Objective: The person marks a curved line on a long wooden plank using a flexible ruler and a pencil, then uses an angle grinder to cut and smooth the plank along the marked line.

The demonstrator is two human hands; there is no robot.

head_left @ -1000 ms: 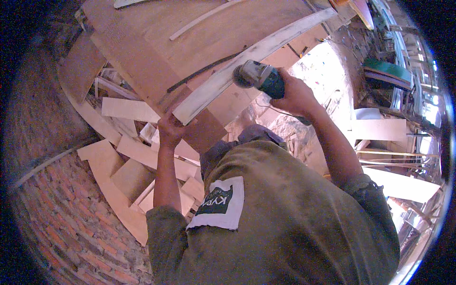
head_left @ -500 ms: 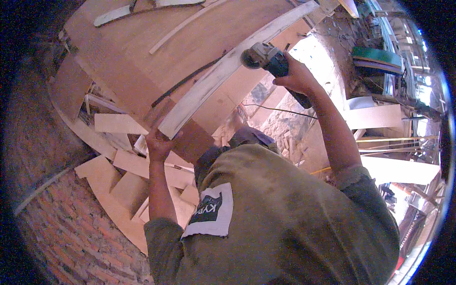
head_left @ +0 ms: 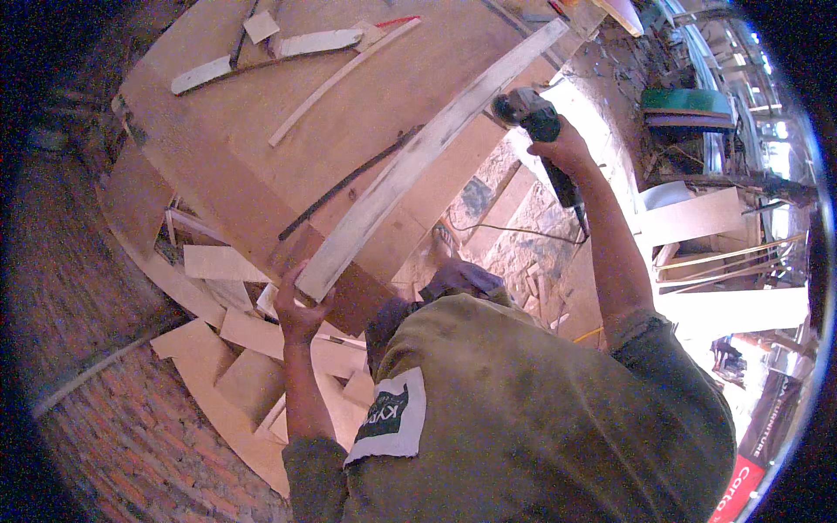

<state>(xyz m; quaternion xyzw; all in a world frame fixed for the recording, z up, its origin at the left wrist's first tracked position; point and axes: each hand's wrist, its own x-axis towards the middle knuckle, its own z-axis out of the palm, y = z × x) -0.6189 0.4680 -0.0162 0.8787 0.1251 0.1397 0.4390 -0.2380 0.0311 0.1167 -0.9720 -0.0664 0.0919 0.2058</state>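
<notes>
A long, slightly curved wooden board (head_left: 427, 152), pale on top with grey smudges, lies slantwise along the near edge of a brown tabletop. My left hand (head_left: 299, 305) is closed around its near end, thumb and fingers on either side. In my right hand (head_left: 565, 146) is a dark angle grinder (head_left: 547, 122), fingers wrapped around its body. The grinder's metal head and round disc point at the board's near side, towards its far end. Whether the disc touches the wood I cannot tell. A cord (head_left: 514, 228) trails from the grinder's rear end.
On the tabletop (head_left: 227, 131) lie a dark thin strip (head_left: 349, 179), a light strip (head_left: 344, 78) and a white curved piece (head_left: 261, 59). Wood offcuts (head_left: 253, 327) heap up at lower left beside a brick wall (head_left: 166, 436). Sawdust and scraps cover the floor beneath the grinder.
The grinder in my right hand has moved right along the board, towards its far end. My left hand still grips the near end. The whole view has shifted somewhat.
</notes>
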